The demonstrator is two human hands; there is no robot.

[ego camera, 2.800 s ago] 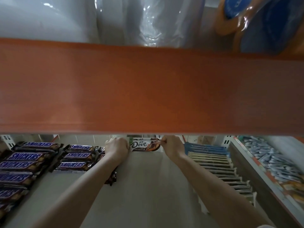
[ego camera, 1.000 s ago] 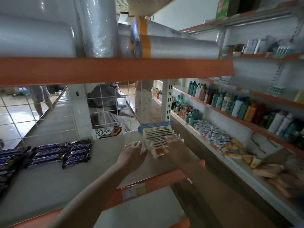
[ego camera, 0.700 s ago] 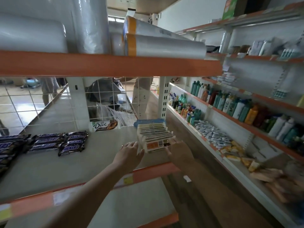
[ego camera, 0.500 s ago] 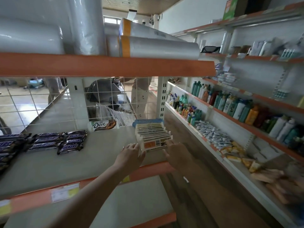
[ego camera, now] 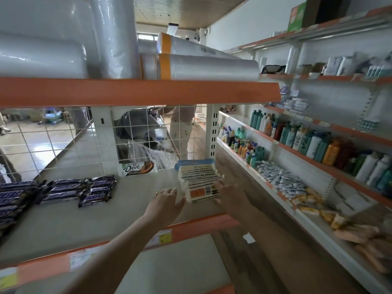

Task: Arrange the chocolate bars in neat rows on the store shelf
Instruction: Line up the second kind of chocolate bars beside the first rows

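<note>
Item: row of flat chocolate bars (ego camera: 200,180) in pale wrappers, standing on edge one behind another in a file that runs from near to far at the right end of the grey store shelf (ego camera: 63,221); the nearest bar shows an orange panel and a barcode and leans slightly. Judged light, thin and stiff, with glossy wrappers likely to slide on one another; likely brittle if bent, so best taken by the two short ends or squeezed as a block from both sides, not pressed on the faces. Behind the file lies a blue display carton (ego camera: 194,161); whether the far bars sit inside it cannot be told. Left hand (ego camera: 167,201): fingers straight and spread, fingertips just beside the left end of the nearest bar, holding nothing. Right hand (ego camera: 228,193): at the right end of the same bar, fingers extended along it, contact likely but not clear, no curl of the fingers to be seen. Also on the shelf: one Dove bar (ego camera: 137,169) standing on its long edge at the far side against the wire grid back (ego camera: 53,141); Snickers bars (ego camera: 70,190) laid flat in overlapping rows at the left. Shelf above carries wrapped plastic rolls (ego camera: 207,67). Wall shelving at right holds bottles (ego camera: 305,139) in rows and a loose heap of small tubes (ego camera: 280,179).
</note>
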